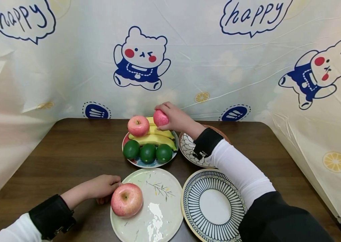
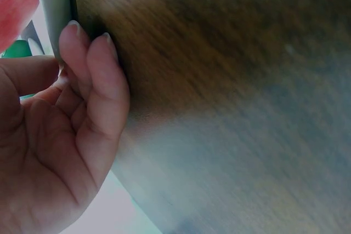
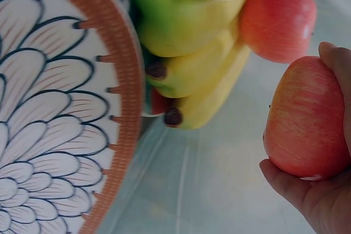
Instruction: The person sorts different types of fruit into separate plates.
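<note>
The held apple (image 1: pixel 161 118) is in the air at the 1 o'clock edge of the fruit plate (image 1: pixel 141 165), and the right wrist view shows it taller than wide, with its long axis running roughly from 12 to 6 o'clock. A small dark speck sits on its 9 o'clock side there; whether this is the stem end, one cannot tell. In the head view, a second apple (image 1: pixel 138 126) rests at about 8 o'clock from it, the bananas (image 1: pixel 155 139) lie under it toward 6 o'clock, and three green fruits (image 1: pixel 147 153) make a row along the plate's near side. At 4 o'clock there is a brown-rimmed dish (image 1: pixel 186 143), partly covered by the right forearm. Nearer on the tabletop (image 1: pixel 76 151) stand a striped plate (image 1: pixel 215 206) at 5 o'clock and a pale plate (image 1: pixel 165 216) at 6 o'clock, this one carrying a near apple (image 1: pixel 126 200) at its 9 o'clock side, hollow upward. The right grip (image 1: pixel 174 117) reaches in from 4 o'clock and pinches the held apple, fingers on the far side and thumb on the near one. The left grip (image 1: pixel 105 186) comes from 8 o'clock, with bent fingers, and pinches the pale plate's rim at 10 o'clock.
</note>
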Demonstrator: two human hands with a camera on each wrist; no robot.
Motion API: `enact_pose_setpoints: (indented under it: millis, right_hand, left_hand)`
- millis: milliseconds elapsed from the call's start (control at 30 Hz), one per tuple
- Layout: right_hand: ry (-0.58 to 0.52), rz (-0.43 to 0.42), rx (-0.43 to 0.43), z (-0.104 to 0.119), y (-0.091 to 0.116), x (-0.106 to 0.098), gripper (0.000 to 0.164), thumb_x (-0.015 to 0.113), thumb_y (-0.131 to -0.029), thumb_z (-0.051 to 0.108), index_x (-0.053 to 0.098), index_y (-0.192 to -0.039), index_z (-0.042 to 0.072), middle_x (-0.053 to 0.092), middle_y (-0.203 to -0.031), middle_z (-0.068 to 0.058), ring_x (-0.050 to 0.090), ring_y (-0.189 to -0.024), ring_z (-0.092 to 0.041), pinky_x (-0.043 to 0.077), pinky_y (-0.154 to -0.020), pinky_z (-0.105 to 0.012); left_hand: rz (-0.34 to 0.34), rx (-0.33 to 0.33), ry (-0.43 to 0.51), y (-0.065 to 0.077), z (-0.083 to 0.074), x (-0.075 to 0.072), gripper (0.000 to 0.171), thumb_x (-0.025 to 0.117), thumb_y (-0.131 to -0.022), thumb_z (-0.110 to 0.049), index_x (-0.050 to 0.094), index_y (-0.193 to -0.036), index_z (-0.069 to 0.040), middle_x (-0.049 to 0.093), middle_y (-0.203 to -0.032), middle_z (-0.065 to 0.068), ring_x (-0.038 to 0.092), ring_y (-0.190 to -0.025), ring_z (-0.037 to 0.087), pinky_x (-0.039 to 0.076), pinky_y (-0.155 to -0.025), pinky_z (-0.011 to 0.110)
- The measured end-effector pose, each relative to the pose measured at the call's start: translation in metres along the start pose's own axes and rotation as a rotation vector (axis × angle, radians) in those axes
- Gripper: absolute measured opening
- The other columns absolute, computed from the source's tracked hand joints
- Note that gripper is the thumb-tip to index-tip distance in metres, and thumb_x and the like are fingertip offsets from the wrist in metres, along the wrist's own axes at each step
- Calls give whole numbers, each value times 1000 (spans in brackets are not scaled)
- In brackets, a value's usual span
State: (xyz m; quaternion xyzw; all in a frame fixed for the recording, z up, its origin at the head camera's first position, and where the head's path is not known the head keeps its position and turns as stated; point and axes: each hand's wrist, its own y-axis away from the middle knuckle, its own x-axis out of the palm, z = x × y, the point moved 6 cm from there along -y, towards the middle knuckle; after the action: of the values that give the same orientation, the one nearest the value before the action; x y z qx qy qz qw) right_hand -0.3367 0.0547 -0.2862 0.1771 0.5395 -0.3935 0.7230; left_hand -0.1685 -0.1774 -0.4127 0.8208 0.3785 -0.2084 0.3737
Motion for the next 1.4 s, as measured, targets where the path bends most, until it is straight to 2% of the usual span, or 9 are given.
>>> enact_pose_setpoints:
  millis: [333,833,1133,1400]
  right_hand:
    - [17,-13,-47,22,5,-19,70,83,-84,31,52,-144,12,50,-144,-15,54,-127,-32,55,-104,-43]
    - [53,-21,-188,55,33,-24,68,84,-83,32,56,-141,11,52,-143,-14,52,-130,-32,56,-104,-43]
    - [67,-12,-312,74,58,-19,67,85,-83,33,58,-139,10,52,-143,-18,52,-131,-33,55,-105,-43]
    - [83,6,-485,95,82,-5,66,85,-83,37,55,-137,12,53,-143,-16,53,-129,-29,56,-101,-35]
  left_hand:
    - [-6,6,2,-1,0,-1,22,50,-105,-19,57,-85,-14,51,-60,2,49,-48,15,43,-43,24]
    - [-2,-1,3,0,1,0,21,51,-105,-18,58,-86,-14,52,-61,2,49,-48,15,43,-43,24]
    - [3,3,5,1,0,0,20,51,-105,-19,58,-87,-14,52,-62,2,49,-49,15,43,-44,24]
    - [2,-15,4,0,2,-1,16,52,-104,-19,60,-91,-14,53,-63,3,49,-49,16,45,-45,25]
